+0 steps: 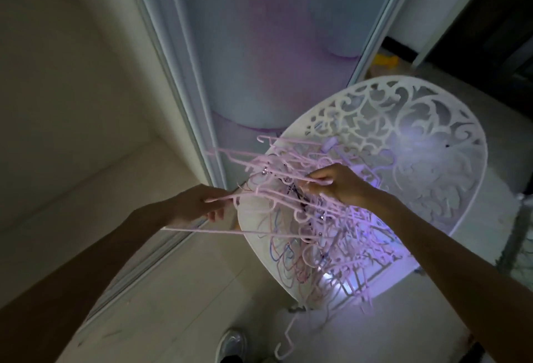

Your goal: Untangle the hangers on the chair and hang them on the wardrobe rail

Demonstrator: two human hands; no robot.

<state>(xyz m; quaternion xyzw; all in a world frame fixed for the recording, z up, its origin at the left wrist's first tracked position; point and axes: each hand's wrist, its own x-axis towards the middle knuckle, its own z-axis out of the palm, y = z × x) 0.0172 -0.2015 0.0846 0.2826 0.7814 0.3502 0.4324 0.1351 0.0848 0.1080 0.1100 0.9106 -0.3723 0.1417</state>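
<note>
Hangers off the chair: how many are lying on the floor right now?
1. A pink hanger on the floor lies below the chair, near the shoe. The rest stay tangled in the pile on the seat; others may be hidden behind the chair.

No text, label, brand, number or sign can be read anywhere in the view.
</note>
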